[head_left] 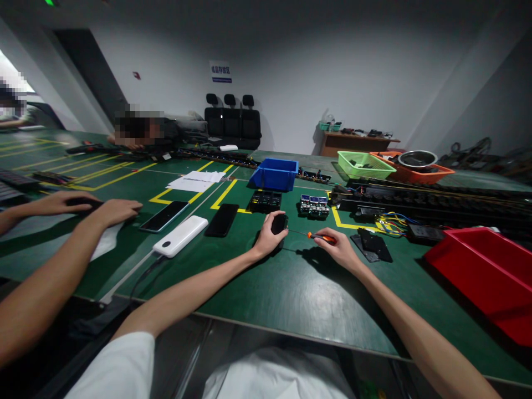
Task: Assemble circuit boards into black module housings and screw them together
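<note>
Left hand (269, 237): curled round the black part (280, 224), over the tabletop (299, 293).
Right hand (338, 249): gripping the screwdriver (316, 236), shaft toward the part.
Black part: work underway, I judge; I can't tell what's done or left.

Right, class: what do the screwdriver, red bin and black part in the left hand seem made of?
Screwdriver: handle probably plastic, given its bright orange and black colouring; shaft likely metal, being so thin and straight.
Red bin: probably moulded plastic, smooth with a slight sheen and even colour.
Black part: perhaps plastic, but too small and dark to tell.
</note>
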A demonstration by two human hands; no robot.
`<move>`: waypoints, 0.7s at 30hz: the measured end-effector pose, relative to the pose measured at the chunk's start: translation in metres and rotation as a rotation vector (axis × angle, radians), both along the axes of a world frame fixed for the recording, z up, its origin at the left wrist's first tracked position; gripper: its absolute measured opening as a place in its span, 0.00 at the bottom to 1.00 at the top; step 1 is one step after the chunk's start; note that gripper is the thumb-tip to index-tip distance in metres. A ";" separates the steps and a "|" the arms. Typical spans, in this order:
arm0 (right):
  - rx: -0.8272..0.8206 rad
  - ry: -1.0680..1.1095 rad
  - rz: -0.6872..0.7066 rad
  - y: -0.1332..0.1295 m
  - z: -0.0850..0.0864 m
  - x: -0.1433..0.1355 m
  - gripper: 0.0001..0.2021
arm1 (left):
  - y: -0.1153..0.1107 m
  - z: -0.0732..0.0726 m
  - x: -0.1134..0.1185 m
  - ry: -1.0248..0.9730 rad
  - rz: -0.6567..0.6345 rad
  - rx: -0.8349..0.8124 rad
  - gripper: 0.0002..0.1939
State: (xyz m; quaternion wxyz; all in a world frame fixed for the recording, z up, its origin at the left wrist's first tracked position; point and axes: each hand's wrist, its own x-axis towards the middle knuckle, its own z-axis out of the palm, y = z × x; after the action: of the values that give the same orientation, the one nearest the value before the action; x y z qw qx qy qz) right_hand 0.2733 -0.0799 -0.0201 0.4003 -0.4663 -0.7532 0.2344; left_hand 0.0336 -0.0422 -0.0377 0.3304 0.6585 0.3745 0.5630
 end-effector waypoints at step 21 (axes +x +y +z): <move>-0.626 0.564 0.052 0.003 -0.009 -0.007 0.18 | -0.002 0.000 0.000 0.243 0.101 0.147 0.23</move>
State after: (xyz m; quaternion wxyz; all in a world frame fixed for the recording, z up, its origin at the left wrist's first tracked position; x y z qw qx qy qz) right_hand 0.2667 -0.0769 -0.0292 0.4236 -0.4639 -0.5181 0.5805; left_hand 0.0331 -0.0439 -0.0380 0.2049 0.7245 0.4021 0.5211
